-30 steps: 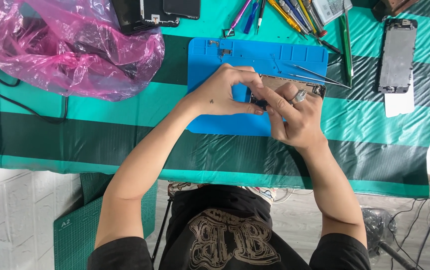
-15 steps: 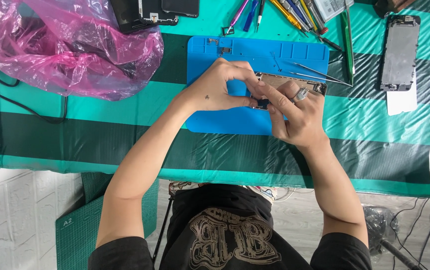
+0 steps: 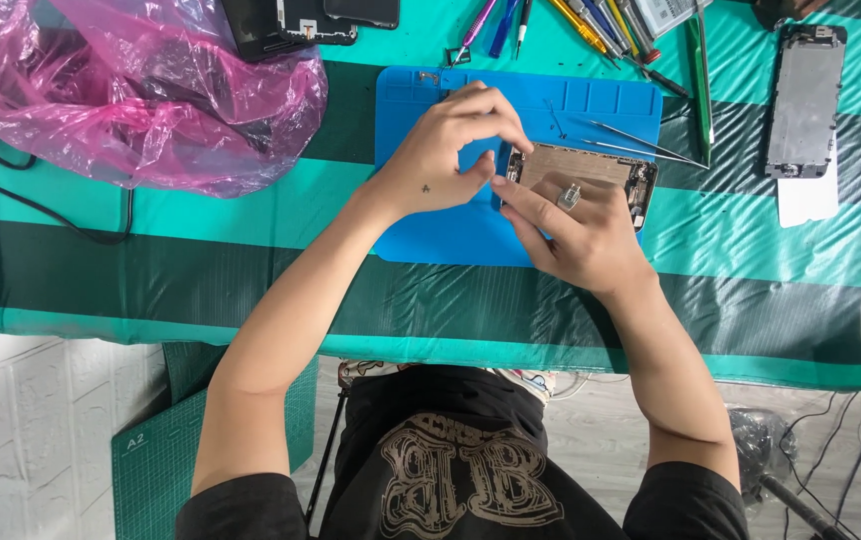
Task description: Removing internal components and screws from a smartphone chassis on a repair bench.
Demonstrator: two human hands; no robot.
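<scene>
An opened phone body (image 3: 591,167) lies on a blue repair mat (image 3: 431,235), its inner parts facing up. My right hand (image 3: 576,235), with a ring on one finger, grips the phone's near edge and left end. My left hand (image 3: 451,150) sits at the phone's left end, fingers curled and pinched together right against that end; whether they hold a small part is hidden. Thin metal tweezers (image 3: 641,140) rest on the mat just beyond the phone.
A pink plastic bag (image 3: 131,90) covers the table's left part, with dark phone parts (image 3: 281,25) beside it. Screwdrivers and pry tools (image 3: 601,25) lie along the far edge. A phone frame (image 3: 801,100) on white paper lies at right. A black cable (image 3: 41,205) runs at left.
Both hands have shifted slightly; the left hand's fingers moved up to the phone's left end, and more of the phone's open inside shows now.
</scene>
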